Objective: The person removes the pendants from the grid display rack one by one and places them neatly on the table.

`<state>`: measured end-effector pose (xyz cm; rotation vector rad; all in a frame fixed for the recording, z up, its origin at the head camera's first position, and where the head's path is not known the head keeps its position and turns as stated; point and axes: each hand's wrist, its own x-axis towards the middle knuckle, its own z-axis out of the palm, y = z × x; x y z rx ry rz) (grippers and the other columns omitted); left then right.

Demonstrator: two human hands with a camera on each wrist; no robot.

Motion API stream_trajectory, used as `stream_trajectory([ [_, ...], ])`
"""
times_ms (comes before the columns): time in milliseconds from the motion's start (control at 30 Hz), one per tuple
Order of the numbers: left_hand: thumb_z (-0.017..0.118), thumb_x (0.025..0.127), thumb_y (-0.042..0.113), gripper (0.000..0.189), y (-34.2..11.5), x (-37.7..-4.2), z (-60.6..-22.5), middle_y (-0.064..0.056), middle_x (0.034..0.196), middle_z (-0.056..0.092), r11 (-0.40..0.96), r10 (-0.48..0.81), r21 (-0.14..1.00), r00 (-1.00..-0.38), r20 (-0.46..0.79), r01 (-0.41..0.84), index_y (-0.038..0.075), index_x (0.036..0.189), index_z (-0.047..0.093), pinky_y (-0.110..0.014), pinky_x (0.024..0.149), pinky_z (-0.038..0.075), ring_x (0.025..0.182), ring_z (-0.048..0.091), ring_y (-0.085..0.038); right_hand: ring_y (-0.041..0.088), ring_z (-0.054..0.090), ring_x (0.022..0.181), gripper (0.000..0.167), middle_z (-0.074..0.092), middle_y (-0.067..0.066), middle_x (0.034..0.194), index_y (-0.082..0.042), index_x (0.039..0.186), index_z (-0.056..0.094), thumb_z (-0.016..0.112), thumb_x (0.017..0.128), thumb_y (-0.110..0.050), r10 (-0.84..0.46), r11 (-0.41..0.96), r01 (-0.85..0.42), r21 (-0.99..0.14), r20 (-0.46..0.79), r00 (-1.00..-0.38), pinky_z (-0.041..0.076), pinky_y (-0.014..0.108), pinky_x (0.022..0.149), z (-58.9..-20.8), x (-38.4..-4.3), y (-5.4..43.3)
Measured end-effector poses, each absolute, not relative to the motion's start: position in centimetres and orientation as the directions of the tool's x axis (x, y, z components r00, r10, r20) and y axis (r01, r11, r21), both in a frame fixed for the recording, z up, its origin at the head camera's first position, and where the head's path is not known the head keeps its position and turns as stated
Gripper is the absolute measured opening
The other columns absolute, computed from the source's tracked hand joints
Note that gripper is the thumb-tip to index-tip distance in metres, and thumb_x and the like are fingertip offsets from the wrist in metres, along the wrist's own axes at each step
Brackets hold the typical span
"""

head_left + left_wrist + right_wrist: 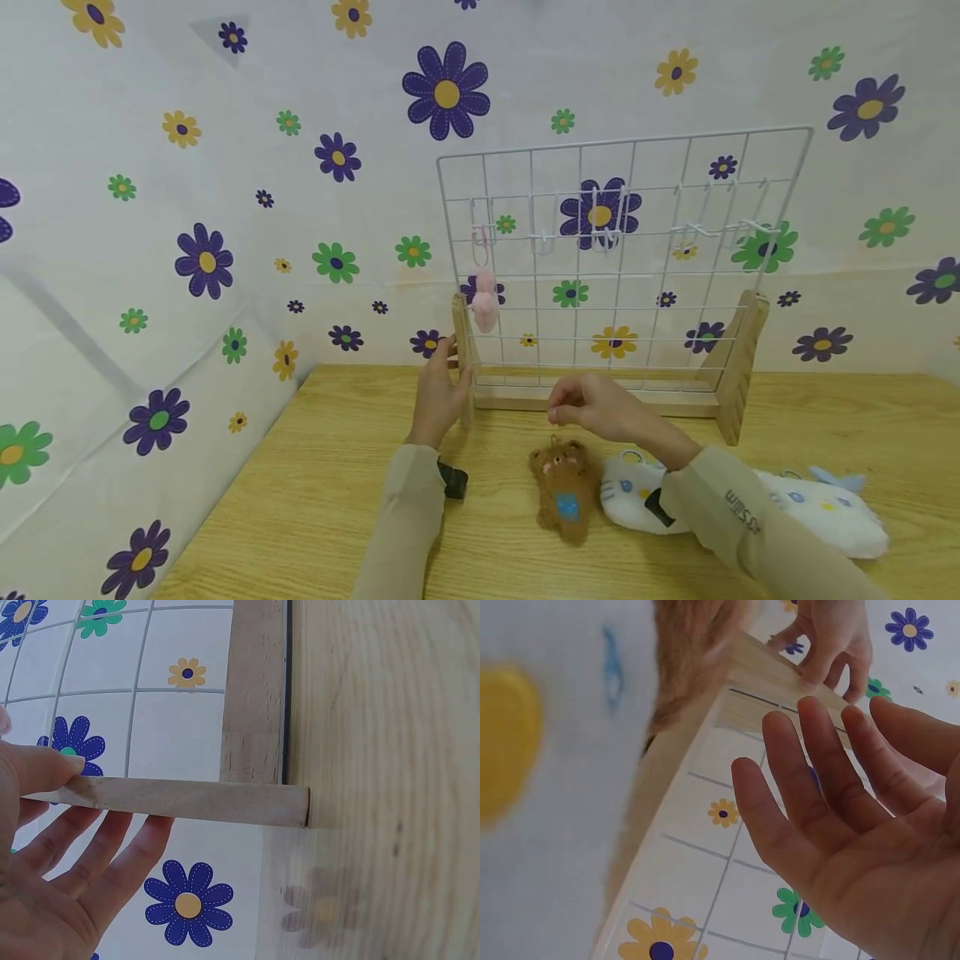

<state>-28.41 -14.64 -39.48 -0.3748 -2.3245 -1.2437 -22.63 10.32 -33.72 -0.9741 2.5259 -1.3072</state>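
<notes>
My left hand [438, 398] grips the left wooden upright [195, 801] of a white wire grid rack [592, 272], thumb on one side and fingers on the other. My right hand [600, 408] hovers in front of the rack's base, just above a brown bear plush [566, 496] with a blue patch. In the right wrist view its fingers [826, 769] are loosely bent and nothing lies between them. A small loop tops the bear, which lies on the wooden table. From a hook at the grid's left hangs a pink plush charm [486, 304].
Two white cat-faced plushes lie right of the bear, one [626, 500] partly behind my right wrist, the other [832, 521] partly behind my sleeve. Several white hooks [697, 229] stick out from the grid. A flower-printed cloth [337, 75] covers the wall behind.
</notes>
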Motion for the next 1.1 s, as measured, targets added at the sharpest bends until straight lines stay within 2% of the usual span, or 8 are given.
stream_trajectory([
  [100, 0.067, 0.093, -0.008, 0.047, -14.6, -28.4, -39.4, -0.027, 0.126, 0.063, 0.549, 0.014, 0.710, -0.854, 0.520, 0.442, -0.003, 0.138, 0.052, -0.051, 0.083, 0.060, 0.103, 0.066, -0.039, 0.025, 0.066, 0.081, 0.009, 0.070, 0.005, 0.086, 0.005, 0.095, 0.068, 0.062, 0.097, -0.001, -0.571, 0.427, -0.460, -0.778, 0.162, -0.805, 0.058, 0.035, 0.073, -33.1, -22.8, 10.6],
  [267, 0.067, 0.093, -0.008, 0.047, -14.6, -28.4, -39.3, -0.027, 0.124, 0.063, 0.550, 0.016, 0.702, -0.846, 0.533, 0.453, -0.004, 0.137, 0.052, -0.051, 0.083, 0.060, 0.102, 0.066, -0.040, 0.026, 0.067, 0.080, 0.010, 0.071, 0.011, 0.088, 0.008, 0.098, 0.067, 0.058, 0.097, 0.003, -0.512, 0.407, -0.419, -0.812, 0.177, -0.841, 0.061, 0.039, 0.073, -31.6, -23.3, 11.0],
  [400, 0.067, 0.092, -0.008, 0.046, -14.6, -28.5, -39.4, -0.027, 0.124, 0.063, 0.553, 0.017, 0.697, -0.843, 0.537, 0.455, -0.004, 0.136, 0.052, -0.051, 0.082, 0.060, 0.101, 0.067, -0.040, 0.029, 0.069, 0.084, 0.012, 0.071, 0.011, 0.092, 0.009, 0.104, 0.066, 0.059, 0.099, 0.000, -0.450, 0.398, -0.376, -0.837, 0.179, -0.875, 0.062, 0.044, 0.078, -30.1, -23.5, 11.2],
  [500, 0.066, 0.093, -0.008, 0.046, -14.6, -28.5, -39.4, -0.027, 0.124, 0.063, 0.553, 0.017, 0.701, -0.847, 0.531, 0.450, -0.004, 0.137, 0.052, -0.052, 0.082, 0.060, 0.102, 0.067, -0.040, 0.026, 0.070, 0.085, 0.015, 0.072, 0.012, 0.096, 0.009, 0.109, 0.066, 0.061, 0.100, -0.003, -0.403, 0.399, -0.341, -0.851, 0.172, -0.899, 0.061, 0.044, 0.081, -29.2, -23.7, 11.2],
  [700, 0.067, 0.093, -0.008, 0.047, -14.5, -28.4, -39.3, -0.026, 0.125, 0.063, 0.550, 0.009, 0.715, -0.859, 0.512, 0.432, -0.003, 0.137, 0.052, -0.051, 0.083, 0.060, 0.103, 0.066, -0.040, 0.019, 0.068, 0.084, 0.019, 0.071, 0.018, 0.102, 0.012, 0.115, 0.063, 0.056, 0.102, -0.002, -0.356, 0.362, -0.312, -0.878, 0.179, -0.917, 0.061, 0.039, 0.082, -28.3, -24.1, 10.9],
  [900, 0.067, 0.093, -0.007, 0.048, -14.5, -28.4, -39.4, -0.026, 0.125, 0.063, 0.556, 0.008, 0.711, -0.858, 0.513, 0.430, -0.003, 0.138, 0.052, -0.051, 0.082, 0.060, 0.103, 0.066, -0.040, 0.024, 0.069, 0.089, 0.022, 0.069, 0.023, 0.107, 0.013, 0.117, 0.062, 0.057, 0.102, -0.002, -0.324, 0.321, -0.326, -0.889, 0.221, -0.920, 0.061, 0.035, 0.081, -27.5, -24.1, 9.9],
  [1100, 0.067, 0.093, -0.008, 0.047, -14.6, -28.5, -39.4, -0.026, 0.126, 0.063, 0.556, 0.013, 0.707, -0.856, 0.517, 0.436, -0.002, 0.137, 0.052, -0.052, 0.083, 0.060, 0.103, 0.066, -0.040, 0.023, 0.070, 0.091, 0.025, 0.069, 0.023, 0.110, 0.012, 0.118, 0.062, 0.060, 0.102, -0.006, -0.257, 0.284, -0.300, -0.911, 0.229, -0.939, 0.060, 0.033, 0.083, -26.3, -24.3, 9.0],
])
